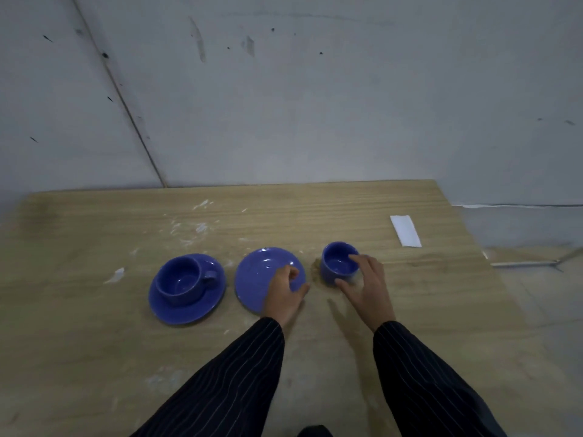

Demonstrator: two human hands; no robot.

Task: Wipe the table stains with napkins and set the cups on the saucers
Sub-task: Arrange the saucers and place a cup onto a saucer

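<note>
A blue cup [181, 277] stands on a blue saucer [189, 305] at the left. Beside it lies a second blue saucer [262, 269], bare and tilted, with my left hand [285, 293] gripping its right rim. A second blue cup [339, 263] stands on the wooden table [410, 310] to the right of that saucer. My right hand [367, 287] has thumb and fingers around this cup's near side. A brownish stain [315, 266] shows on the table between saucer and cup. A folded white napkin [405, 230] lies at the far right.
White smears and flecks [192, 227] mark the table behind the saucers, and one smear [115, 275] lies at the left. A grey wall rises right behind the table. The table's right edge drops to a floor with a metal bar [530, 263].
</note>
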